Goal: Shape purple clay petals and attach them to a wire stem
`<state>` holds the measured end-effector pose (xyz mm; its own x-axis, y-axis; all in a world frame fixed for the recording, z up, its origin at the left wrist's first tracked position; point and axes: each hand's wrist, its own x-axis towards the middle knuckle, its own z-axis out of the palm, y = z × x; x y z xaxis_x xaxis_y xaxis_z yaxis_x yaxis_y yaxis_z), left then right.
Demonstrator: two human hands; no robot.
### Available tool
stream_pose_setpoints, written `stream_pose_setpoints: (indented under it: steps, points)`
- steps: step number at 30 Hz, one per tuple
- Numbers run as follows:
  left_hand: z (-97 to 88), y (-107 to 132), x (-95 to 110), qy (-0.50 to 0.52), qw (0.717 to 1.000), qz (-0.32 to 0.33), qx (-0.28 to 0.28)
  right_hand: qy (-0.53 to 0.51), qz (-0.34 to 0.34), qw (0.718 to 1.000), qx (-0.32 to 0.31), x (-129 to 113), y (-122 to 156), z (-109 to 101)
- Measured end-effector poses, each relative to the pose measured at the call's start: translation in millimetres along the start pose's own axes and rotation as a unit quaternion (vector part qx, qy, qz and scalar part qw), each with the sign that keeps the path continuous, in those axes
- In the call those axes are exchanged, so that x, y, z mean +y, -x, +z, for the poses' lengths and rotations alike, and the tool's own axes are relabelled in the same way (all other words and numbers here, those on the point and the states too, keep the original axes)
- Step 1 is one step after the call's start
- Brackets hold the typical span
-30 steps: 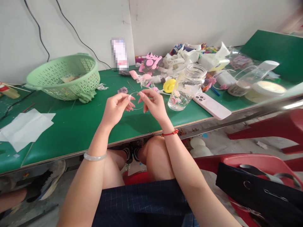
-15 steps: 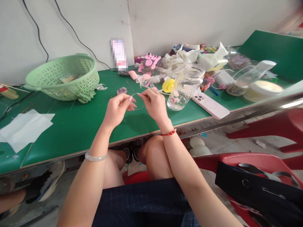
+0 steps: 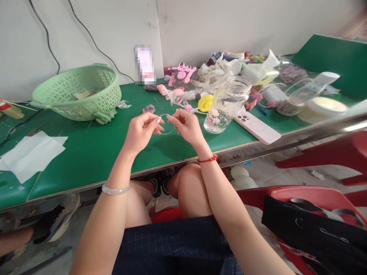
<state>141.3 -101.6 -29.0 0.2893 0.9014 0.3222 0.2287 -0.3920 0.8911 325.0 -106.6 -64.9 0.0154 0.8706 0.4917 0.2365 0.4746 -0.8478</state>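
My left hand [image 3: 142,131] and my right hand [image 3: 185,126] are raised above the green work table [image 3: 86,152], close together. Between their fingertips they pinch a thin, pale wire loop [image 3: 166,125], roughly round and about a hand's width across. Behind the loop, a small mauve scrap [image 3: 149,109] lies on the table. To the right of my right hand stands a clear glass jar [image 3: 226,107] holding water and pink bits. A yellow spiral piece [image 3: 205,102] sits just behind the jar's left side.
A pink-cased phone [image 3: 257,128] lies at the table's front edge. A green perforated basket [image 3: 77,92] stands at the back left, white paper [image 3: 31,156] at the front left. Pink cutouts and white scraps crowd the back. A black bag [image 3: 312,236] rests on a red stool.
My hands stay in nearly the same place above the table. My fingers shift slightly on the wire loop, and the view moves a little.
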Motion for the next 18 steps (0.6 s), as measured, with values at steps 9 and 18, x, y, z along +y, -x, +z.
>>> stream_pose_setpoints:
  steps: [9, 18]
  points:
    - [2.7, 2, 5, 0.028, 0.998, -0.023, -0.048, -0.009, -0.026, 0.999, 0.018, -8, 1, 6]
    - [3.6, 3, 7, 0.072, 0.991, -0.04, -0.109, -0.045, 0.014, 0.999, -0.017, -5, 1, 9]
